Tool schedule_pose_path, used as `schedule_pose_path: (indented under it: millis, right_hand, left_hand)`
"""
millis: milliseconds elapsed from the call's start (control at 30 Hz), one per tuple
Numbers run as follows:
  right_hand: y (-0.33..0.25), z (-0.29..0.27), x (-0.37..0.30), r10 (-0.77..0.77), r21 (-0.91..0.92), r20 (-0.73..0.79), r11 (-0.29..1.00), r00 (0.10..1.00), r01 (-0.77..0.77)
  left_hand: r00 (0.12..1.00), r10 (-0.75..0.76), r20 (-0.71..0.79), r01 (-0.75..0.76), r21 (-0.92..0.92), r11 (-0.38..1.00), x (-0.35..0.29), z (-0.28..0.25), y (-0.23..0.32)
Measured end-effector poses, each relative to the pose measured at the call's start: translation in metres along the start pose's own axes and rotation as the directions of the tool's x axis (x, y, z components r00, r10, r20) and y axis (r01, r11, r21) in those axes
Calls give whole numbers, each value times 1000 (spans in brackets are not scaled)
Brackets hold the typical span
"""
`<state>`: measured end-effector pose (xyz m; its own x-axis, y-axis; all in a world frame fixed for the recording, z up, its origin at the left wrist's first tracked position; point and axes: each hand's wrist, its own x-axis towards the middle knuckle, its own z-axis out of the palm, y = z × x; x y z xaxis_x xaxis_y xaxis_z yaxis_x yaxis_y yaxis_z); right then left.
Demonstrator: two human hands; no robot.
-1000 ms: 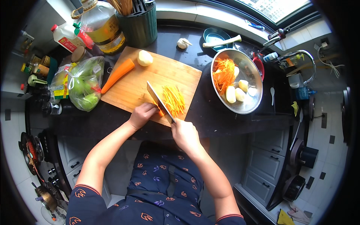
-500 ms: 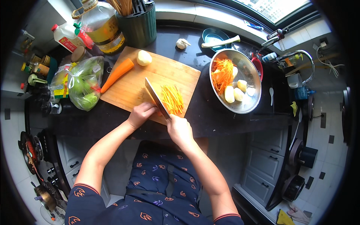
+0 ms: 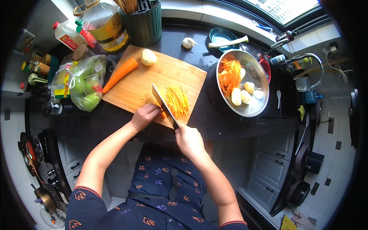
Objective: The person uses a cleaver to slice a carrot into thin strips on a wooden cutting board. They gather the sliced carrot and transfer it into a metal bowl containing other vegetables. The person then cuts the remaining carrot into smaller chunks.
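the right hand (image 3: 190, 141) is gripping the knife (image 3: 164, 103) by its handle, fingers closing tight, and the blade is slanting across the near part of the wooden board (image 3: 140, 84)! on the blade's left, the left hand (image 3: 145, 115) is bending its fingers down onto a small carrot piece (image 3: 163, 114), holding it right beside the steel. on the other side, a heap of thin orange strips (image 3: 176, 101) is lying on the board. farther up, a whole carrot (image 3: 120, 74) is resting along the left edge, a pale peeled potato (image 3: 148, 57) sitting near its thick end. off to the right, a metal bowl (image 3: 253, 71) is holding orange shreds (image 3: 230, 74) and pale chunks (image 3: 236, 97), while a garlic bulb (image 3: 188, 43) is sitting beyond the board.
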<state>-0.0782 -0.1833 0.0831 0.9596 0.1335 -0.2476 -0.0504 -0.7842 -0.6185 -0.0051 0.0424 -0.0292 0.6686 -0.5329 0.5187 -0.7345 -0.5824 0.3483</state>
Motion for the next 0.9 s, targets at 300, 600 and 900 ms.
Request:
schedule_pose_path:
  millis: [300,600,900]
  right_hand:
    - [-7,29,30,55,-73,-44,996,998,-58]
    - [-4,2,13,-10,-1,-36,1000,999,10]
    - [-2,14,15,59,-64,2,996,998,-58]
  left_hand:
    - [1000,-15,12,15,17,1000,0,-1,4]
    - [1000,-24,-2,24,13,1000,0,0,1]
    - [1000,-30,-1,30,4,1000,2,-1,2]
